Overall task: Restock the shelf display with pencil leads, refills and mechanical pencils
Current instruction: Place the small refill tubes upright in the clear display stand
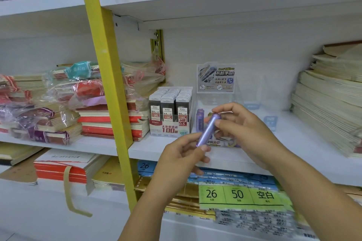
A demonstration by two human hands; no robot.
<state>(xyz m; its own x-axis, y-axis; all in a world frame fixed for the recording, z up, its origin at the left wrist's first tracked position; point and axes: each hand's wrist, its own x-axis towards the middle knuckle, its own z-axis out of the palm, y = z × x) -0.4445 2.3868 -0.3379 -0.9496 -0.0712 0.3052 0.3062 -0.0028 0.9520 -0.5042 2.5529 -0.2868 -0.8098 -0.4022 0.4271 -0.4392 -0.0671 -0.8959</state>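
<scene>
A purple lead tube [208,130] is held tilted in front of the middle shelf. My left hand [182,157] pinches its lower end and my right hand [238,123] pinches its upper end. Behind it stands a clear display stand [215,92] with a printed card, holding one upright purple tube [200,121]. To its left sits a display box of pencil leads [170,112], full of grey cases.
Stacks of notebooks [109,119] in plastic wrap fill the shelf's left side, beyond a yellow upright [109,76]. A tall stack of beige notebooks [331,107] stands at the right. Small clear holders [271,121] sit on the white shelf [293,143]. Paper packs [241,194] lie below.
</scene>
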